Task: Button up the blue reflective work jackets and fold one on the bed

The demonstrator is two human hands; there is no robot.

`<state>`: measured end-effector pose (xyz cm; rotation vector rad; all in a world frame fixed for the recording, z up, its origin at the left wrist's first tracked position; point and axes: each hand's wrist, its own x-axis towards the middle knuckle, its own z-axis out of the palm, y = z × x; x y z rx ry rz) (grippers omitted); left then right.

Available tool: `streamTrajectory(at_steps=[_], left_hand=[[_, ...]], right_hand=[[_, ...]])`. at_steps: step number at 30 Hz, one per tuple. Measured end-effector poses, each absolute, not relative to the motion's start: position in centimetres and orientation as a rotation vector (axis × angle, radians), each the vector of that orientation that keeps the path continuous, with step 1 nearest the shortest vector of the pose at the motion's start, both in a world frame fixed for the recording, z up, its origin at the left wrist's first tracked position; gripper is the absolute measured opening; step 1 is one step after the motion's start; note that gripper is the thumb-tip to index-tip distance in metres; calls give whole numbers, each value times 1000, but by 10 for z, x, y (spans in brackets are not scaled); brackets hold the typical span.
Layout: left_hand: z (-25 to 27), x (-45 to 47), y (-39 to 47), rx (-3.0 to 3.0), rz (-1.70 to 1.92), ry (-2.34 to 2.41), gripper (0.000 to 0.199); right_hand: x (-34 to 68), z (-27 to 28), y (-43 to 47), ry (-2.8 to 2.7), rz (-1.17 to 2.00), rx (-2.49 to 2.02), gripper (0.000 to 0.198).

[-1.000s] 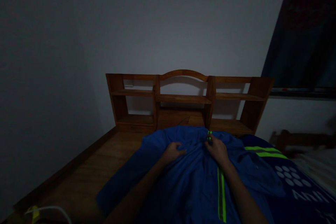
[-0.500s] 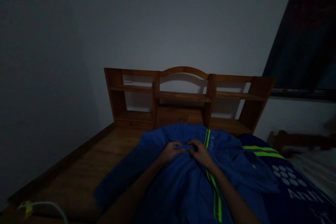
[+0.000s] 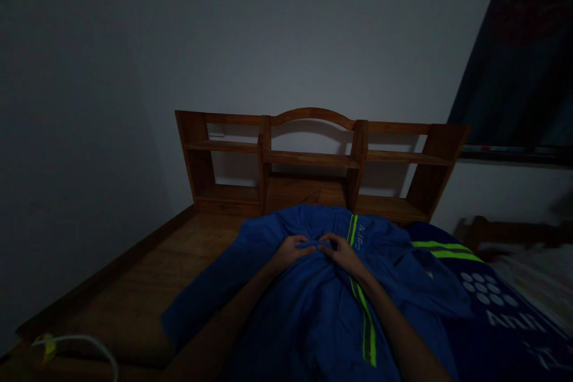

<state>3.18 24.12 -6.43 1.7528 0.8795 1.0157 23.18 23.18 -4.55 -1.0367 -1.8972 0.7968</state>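
A blue work jacket [image 3: 304, 310] with yellow-green reflective stripes and white lettering is spread in front of me, one sleeve stretching to the lower left. Near its upper middle, my left hand [image 3: 290, 250] pinches a gathered fold of the cloth between thumb and fingers. Close beside it, my right hand [image 3: 342, 253] pinches the same fold from the other side. The fingertips of both hands almost meet. Whether a button or other fastener sits between them is too dark and small to tell.
Behind the jacket stands a wooden shelf headboard [image 3: 311, 159] against the wall. Bare wooden boards [image 3: 179, 256] lie to the left, with a pale cord [image 3: 85, 337] at the lower left. A dark blue garment [image 3: 483, 316] with stripes and white print lies at the right.
The view has tilted slightly, so the headboard and jacket sit a little higher. Both hands keep hold of the fold with only small finger shifts.
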Motion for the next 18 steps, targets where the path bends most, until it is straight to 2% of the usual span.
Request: streamTrajectory(at_steps=[18], left_hand=[[-61,36,237,1640,1149,914,38]], right_hand=[[234,-49,234,-1785,938,-1044,29]])
